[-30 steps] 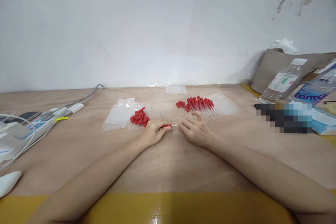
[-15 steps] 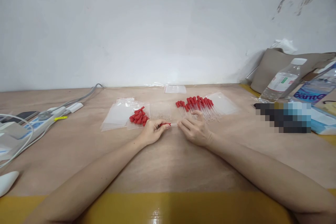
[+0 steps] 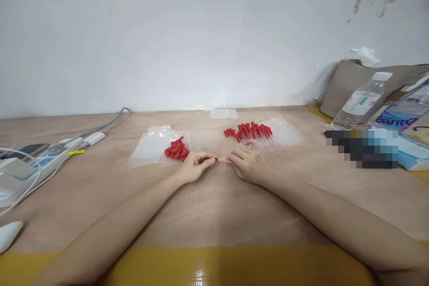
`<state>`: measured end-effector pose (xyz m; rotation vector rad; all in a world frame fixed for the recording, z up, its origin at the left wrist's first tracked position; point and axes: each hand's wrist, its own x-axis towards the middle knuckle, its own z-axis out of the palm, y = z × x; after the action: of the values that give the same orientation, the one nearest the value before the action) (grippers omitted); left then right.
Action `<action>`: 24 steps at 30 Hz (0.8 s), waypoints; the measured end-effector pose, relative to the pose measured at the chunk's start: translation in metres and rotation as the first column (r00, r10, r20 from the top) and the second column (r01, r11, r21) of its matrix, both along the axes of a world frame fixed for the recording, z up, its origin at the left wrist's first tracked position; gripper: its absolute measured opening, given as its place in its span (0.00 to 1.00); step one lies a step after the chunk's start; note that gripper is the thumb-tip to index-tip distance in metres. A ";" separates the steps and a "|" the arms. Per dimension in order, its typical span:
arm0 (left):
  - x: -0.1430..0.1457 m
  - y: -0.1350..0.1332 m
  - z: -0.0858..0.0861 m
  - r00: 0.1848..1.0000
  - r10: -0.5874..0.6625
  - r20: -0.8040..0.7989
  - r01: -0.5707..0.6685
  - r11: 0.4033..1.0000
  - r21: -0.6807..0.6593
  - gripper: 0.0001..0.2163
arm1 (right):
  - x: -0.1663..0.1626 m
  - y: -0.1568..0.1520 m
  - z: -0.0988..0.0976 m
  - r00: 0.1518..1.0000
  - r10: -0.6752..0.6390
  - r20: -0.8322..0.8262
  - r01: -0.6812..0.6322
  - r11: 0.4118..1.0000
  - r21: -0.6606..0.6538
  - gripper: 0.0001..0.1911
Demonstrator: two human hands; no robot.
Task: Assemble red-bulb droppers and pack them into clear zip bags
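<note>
My left hand (image 3: 196,166) pinches a red rubber dropper bulb (image 3: 216,159), of which only the end shows past the fingertips. A clear glass dropper tube (image 3: 221,159) runs from that bulb into the closed fingers of my right hand (image 3: 248,162). Left of my left hand lies a pile of loose red bulbs (image 3: 175,148) on a plastic bag. Several bare glass tubes (image 3: 204,142) lie in a row behind the gap between my hands. Beyond my right hand, droppers with red bulbs (image 3: 250,131) rest side by side, their tubes partly hidden by my fingers.
Clear zip bags (image 3: 149,145) lie at the left, another bag (image 3: 284,129) at the right, and a small one (image 3: 223,114) near the wall. A power strip (image 3: 47,163) with cables occupies the left side. Water bottles (image 3: 362,103) and a grey bag (image 3: 338,85) stand at the right.
My left fingers have moved forward over the red bulb, so less of it shows. The tube stays between both hands, and the surrounding things have not moved.
</note>
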<state>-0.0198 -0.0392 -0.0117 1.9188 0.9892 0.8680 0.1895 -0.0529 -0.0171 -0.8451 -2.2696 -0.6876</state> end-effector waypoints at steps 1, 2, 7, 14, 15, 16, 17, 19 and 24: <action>0.000 0.000 0.001 1.000 -0.006 -0.004 0.006 1.000 -0.007 0.12 | 0.001 0.000 0.000 1.000 -0.001 0.001 0.001 1.000 -0.001 0.11; -0.001 0.000 0.001 1.000 -0.011 -0.006 0.011 1.000 -0.011 0.12 | 0.001 0.000 0.000 1.000 -0.002 -0.002 0.002 1.000 -0.002 0.11; 0.001 -0.001 0.000 1.000 -0.019 -0.008 0.018 1.000 -0.015 0.11 | 0.004 0.000 -0.002 0.999 0.010 -0.038 -0.011 1.000 -0.029 0.11; 0.005 -0.001 -0.002 0.998 0.037 -0.044 -0.035 0.998 0.046 0.12 | 0.001 -0.002 -0.003 0.999 0.023 -0.038 -0.026 0.997 -0.075 0.13; 0.005 -0.001 -0.001 0.999 0.021 -0.031 -0.020 0.999 0.027 0.12 | 0.001 -0.001 -0.003 0.999 0.021 -0.039 -0.024 0.997 -0.080 0.13; 0.005 0.000 -0.001 1.000 0.003 -0.018 -0.003 1.000 0.004 0.12 | 0.001 -0.001 -0.004 0.999 0.016 -0.040 -0.019 0.996 -0.084 0.13; 0.004 0.000 0.000 1.000 -0.012 -0.007 0.012 1.000 -0.018 0.11 | 0.001 0.000 -0.004 0.999 0.012 -0.040 -0.016 0.996 -0.087 0.13; 0.002 0.001 0.002 0.999 -0.036 0.005 0.036 0.998 -0.054 0.11 | 0.002 0.000 -0.005 0.999 0.012 -0.040 -0.016 0.996 -0.090 0.12; -0.002 0.000 0.006 0.998 -0.065 -0.028 0.062 0.994 -0.095 0.10 | 0.004 0.000 -0.007 0.998 0.017 -0.062 -0.023 0.995 -0.098 0.12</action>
<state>-0.0217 -0.0392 -0.0062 1.8786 0.9655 0.7444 0.1936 -0.0533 -0.0237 -0.8768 -2.2688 -0.5370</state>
